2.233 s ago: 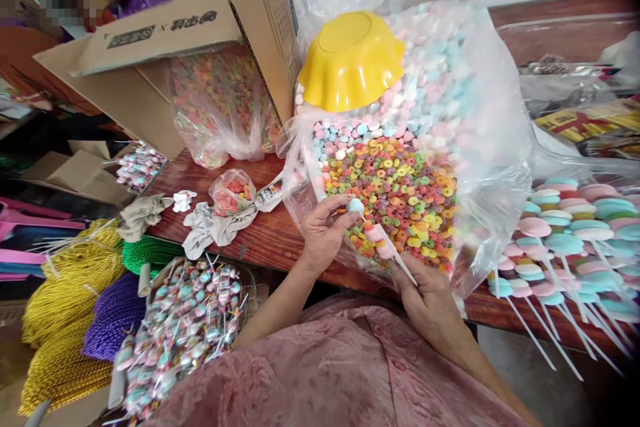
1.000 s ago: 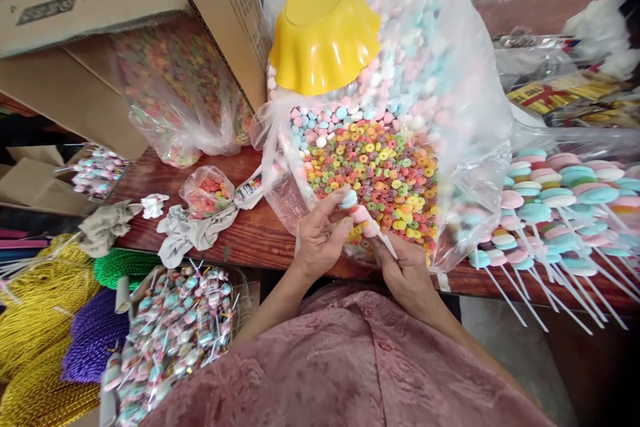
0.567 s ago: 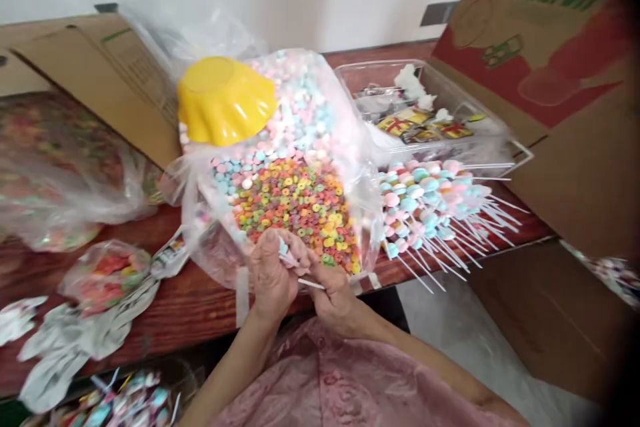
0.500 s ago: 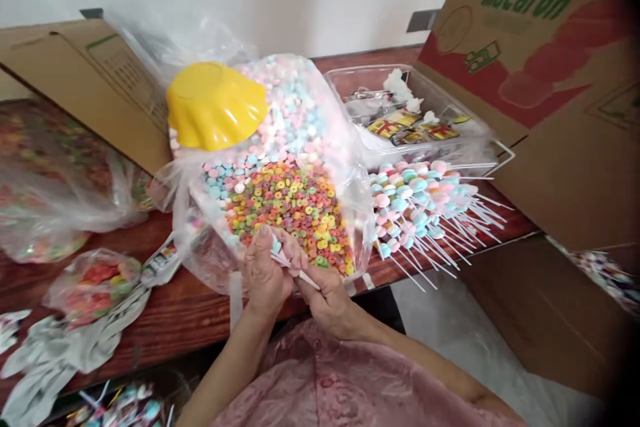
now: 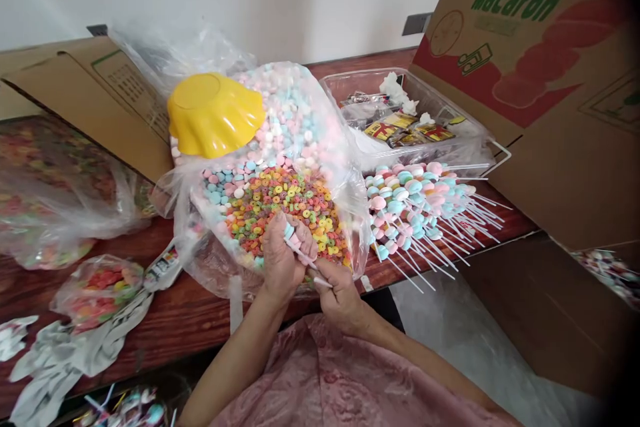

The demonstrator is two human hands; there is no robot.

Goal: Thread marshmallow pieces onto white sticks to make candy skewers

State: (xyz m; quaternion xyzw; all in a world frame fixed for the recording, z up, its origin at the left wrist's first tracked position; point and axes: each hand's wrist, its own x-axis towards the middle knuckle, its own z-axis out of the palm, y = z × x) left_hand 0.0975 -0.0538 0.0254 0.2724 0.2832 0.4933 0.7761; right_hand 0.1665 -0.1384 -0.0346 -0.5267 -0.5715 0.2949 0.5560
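Note:
My left hand (image 5: 281, 260) is closed round the candy end of a thin white stick (image 5: 304, 257) threaded with blue and pink sweets. My right hand (image 5: 341, 295) pinches the lower end of that same stick. Both hands hover at the near edge of an open clear plastic bag (image 5: 350, 213) holding colourful ring candies (image 5: 285, 203) in front and pink, blue and white sweets (image 5: 293, 120) behind. An upturned yellow bowl (image 5: 214, 113) rests on the sweets.
A pile of finished candy sticks (image 5: 425, 207) lies to the right on the wooden table (image 5: 200, 310). Behind it stands a clear tray (image 5: 475, 140) of wrappers. Cardboard boxes flank both sides (image 5: 545, 80). Small candy bags (image 5: 93, 287) and crumpled cloths (image 5: 75, 353) lie left.
The view swung to the right, bringing the macaron box and clear tray into sight. My hands drew together on the stick, and the left hand now wraps its candy end.

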